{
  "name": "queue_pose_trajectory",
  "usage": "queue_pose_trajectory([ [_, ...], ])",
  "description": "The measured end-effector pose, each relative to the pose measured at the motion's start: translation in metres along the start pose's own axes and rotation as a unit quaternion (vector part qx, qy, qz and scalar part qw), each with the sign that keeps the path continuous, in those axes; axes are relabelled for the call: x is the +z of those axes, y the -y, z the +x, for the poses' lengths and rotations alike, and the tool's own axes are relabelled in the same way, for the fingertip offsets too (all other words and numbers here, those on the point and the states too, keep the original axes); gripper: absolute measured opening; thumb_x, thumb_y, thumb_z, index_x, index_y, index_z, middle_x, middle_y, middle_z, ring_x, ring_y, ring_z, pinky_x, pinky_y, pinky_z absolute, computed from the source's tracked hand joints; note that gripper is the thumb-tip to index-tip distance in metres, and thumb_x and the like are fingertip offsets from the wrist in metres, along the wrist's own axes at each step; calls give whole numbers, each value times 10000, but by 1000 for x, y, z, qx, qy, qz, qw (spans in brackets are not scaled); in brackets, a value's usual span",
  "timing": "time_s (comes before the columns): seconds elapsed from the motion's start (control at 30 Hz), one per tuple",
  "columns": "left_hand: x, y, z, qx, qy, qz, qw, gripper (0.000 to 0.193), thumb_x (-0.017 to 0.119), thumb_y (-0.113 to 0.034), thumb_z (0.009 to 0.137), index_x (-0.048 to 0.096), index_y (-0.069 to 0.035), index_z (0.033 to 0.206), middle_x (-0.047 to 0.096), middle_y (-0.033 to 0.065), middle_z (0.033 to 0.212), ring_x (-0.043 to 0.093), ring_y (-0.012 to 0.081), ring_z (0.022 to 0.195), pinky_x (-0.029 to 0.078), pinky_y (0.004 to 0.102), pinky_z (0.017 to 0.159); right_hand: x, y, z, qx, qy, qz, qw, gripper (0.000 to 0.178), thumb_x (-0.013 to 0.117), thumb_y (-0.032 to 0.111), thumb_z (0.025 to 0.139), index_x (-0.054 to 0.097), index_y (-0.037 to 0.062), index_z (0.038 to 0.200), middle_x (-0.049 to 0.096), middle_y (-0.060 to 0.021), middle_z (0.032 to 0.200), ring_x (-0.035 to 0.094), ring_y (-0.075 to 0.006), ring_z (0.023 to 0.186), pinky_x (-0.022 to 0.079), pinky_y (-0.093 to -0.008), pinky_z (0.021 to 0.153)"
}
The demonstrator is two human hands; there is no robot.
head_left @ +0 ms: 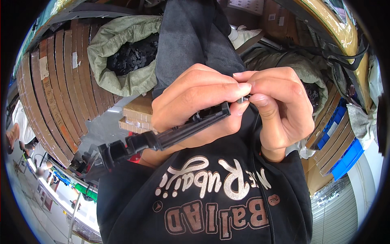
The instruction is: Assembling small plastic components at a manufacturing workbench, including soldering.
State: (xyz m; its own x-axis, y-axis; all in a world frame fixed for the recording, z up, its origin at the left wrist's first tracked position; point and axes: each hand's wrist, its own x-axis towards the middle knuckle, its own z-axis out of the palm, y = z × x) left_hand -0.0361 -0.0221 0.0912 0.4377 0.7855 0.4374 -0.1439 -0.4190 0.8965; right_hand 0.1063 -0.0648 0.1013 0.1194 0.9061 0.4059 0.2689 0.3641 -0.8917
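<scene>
Both my hands meet in front of my chest, right of the picture's middle. My left hand is closed around a long black plastic part, slim and ribbed, with blocky fittings towards its lower left end. This part slants from my palm down to the left. Between the fingertips of both hands sits a small grey, shiny piece, mostly covered, so its kind cannot be told. My right hand pinches at it with thumb and forefinger, its other fingers curled.
At the far left, a green woven sack holds many black plastic pieces. Flattened cardboard stands stacked beside it. Small cartons lie behind my left wrist. Another sack and a blue crate are on the right.
</scene>
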Motion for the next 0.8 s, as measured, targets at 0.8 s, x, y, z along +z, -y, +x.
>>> queue_pose_trajectory([
  [0.8, 15, -4, -5, -94, -114, -200, 969, 220, 631, 76, 671, 569, 12, 872, 578, 103, 819, 565, 125, 671, 437, 205, 556, 2, -2, 0, 40, -7, 110, 993, 192, 581, 87, 790, 500, -54, 893, 544, -176, 796, 572, -209, 674, 486, -271, 598],
])
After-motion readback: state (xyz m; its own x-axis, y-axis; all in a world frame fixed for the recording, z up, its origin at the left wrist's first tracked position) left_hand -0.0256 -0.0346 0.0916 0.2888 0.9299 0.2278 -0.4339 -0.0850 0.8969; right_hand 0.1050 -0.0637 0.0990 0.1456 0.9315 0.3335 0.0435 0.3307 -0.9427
